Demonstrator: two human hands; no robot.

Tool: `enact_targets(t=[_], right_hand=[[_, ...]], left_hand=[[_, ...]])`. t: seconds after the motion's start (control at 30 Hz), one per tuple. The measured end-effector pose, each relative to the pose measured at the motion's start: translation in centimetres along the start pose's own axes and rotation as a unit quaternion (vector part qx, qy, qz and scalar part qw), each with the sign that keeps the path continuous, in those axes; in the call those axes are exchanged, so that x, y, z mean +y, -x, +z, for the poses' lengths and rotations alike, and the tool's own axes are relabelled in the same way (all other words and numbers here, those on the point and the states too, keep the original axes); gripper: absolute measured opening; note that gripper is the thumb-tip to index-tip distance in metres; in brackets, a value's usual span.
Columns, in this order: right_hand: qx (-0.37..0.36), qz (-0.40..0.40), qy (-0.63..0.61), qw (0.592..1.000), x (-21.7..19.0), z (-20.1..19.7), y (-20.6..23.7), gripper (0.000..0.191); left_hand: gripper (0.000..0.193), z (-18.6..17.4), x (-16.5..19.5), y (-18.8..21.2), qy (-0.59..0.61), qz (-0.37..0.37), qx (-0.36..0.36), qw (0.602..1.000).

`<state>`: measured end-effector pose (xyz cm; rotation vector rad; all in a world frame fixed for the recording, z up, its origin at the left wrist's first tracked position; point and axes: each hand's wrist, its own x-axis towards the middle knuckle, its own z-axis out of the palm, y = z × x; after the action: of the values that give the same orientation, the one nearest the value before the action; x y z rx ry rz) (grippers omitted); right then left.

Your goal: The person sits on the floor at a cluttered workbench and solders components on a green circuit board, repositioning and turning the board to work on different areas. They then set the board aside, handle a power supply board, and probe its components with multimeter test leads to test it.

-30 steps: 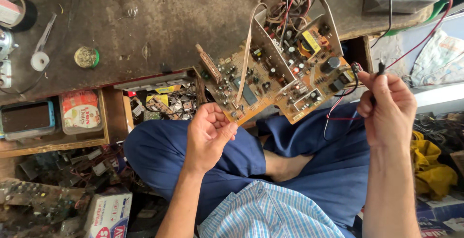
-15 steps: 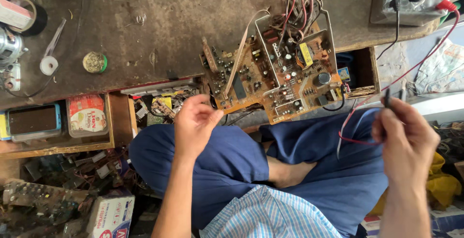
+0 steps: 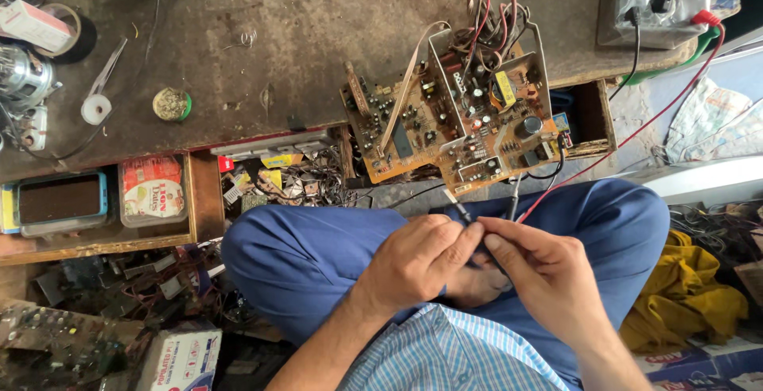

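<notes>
My left hand (image 3: 420,260) and my right hand (image 3: 540,272) meet above my crossed legs in blue trousers. Together they pinch the black probe (image 3: 459,207), whose metal tip points up toward the circuit board; my left fingers are on its shaft and my right fingers hold its rear end. Red and black test leads (image 3: 636,133) run from my hands up to a grey multimeter (image 3: 656,0) at the top right. The brown circuit board (image 3: 453,117), crowded with components and wires, lies over the workbench's front edge, unheld.
The dark workbench (image 3: 302,25) holds a solder spool (image 3: 96,108), a round green tin (image 3: 171,103) and a tape roll (image 3: 67,29). Open drawers below hold boxes (image 3: 151,188) and scrap parts (image 3: 294,176). A yellow cloth (image 3: 683,296) lies at my right.
My left hand has left the circuit board and my right hand has come down and left; both now meet on the probe over my lap. The board rests on the bench edge.
</notes>
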<state>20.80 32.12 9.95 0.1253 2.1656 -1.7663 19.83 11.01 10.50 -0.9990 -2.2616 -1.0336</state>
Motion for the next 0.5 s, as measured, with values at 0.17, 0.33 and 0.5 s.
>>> enact_targets(t=[0.17,0.33,0.5], right_hand=[[-0.016,-0.011,0.064,0.998,0.0,-0.1,1.2,0.025],[0.033,-0.113,-0.079,0.990,-0.9,-2.1,2.7,0.043],[0.155,-0.075,0.014,0.985,-1.8,-6.2,5.1,0.034]], left_hand=[[0.027,0.4,0.0,1.9,-0.034,-0.009,0.010,0.999],[0.031,-0.6,0.0,3.4,-0.047,-0.016,0.088,0.995],[0.037,-1.2,0.7,2.6,-0.069,-0.096,0.230,0.966]])
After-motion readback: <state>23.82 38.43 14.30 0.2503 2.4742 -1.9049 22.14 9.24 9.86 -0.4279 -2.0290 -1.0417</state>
